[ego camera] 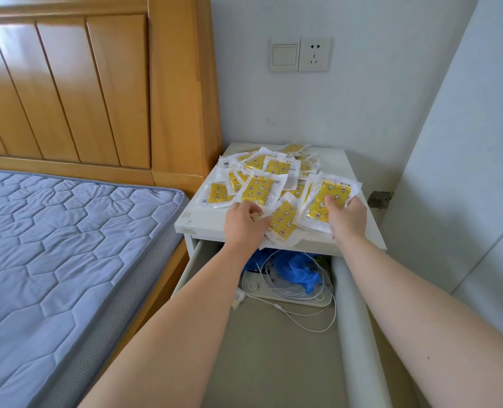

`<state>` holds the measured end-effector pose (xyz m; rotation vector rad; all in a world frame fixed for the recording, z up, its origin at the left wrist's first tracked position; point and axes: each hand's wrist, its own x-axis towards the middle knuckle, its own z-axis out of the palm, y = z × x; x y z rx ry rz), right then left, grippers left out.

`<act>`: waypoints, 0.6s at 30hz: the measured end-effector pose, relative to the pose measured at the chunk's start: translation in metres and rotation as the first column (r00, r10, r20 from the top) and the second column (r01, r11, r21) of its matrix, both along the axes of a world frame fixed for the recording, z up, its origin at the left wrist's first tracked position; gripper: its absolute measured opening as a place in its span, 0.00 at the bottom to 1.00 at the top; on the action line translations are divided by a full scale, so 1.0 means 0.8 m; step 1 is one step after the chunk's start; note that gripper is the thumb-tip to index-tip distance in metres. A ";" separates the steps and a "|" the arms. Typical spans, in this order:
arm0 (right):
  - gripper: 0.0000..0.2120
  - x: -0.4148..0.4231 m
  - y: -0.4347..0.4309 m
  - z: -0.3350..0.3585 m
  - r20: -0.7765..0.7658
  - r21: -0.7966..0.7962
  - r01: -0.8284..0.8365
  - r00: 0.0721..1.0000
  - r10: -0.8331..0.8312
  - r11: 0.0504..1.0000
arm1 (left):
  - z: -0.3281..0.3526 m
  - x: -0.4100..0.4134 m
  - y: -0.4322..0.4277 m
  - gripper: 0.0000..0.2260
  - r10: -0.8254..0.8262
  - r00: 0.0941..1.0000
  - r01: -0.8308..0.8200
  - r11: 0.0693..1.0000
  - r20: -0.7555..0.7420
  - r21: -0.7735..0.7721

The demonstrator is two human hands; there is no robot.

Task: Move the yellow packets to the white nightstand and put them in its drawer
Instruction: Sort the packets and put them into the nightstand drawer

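One wide-angle head camera looks forward and steeply down, close over the open drawer point(274, 363) in the lower middle. Both forearms run up from the bottom edge to the left hand point(243, 222) and right hand point(347, 219) on the packets point(257, 189) at centre. The nightstand point(203, 220) is mid-frame, the bed point(53, 245) left, the wall point(362, 98) across the top.
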<state>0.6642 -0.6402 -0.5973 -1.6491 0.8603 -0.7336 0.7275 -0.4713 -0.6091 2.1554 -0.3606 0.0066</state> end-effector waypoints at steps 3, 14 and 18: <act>0.15 0.003 -0.001 -0.003 -0.007 -0.047 0.002 1.000 -0.003 0.999 | 0.000 -0.002 0.001 0.26 0.155 0.982 -0.174 0.964 0.108 0.202; 0.22 0.003 -0.001 -0.002 -0.013 -0.071 -0.017 1.000 0.016 0.997 | 0.016 0.004 0.001 0.30 0.101 0.994 -0.109 0.945 0.042 0.307; 0.17 0.004 -0.001 -0.005 -0.015 -0.095 -0.009 1.000 0.008 0.995 | 0.024 -0.011 -0.014 0.28 0.150 0.982 -0.154 0.988 -0.116 -0.024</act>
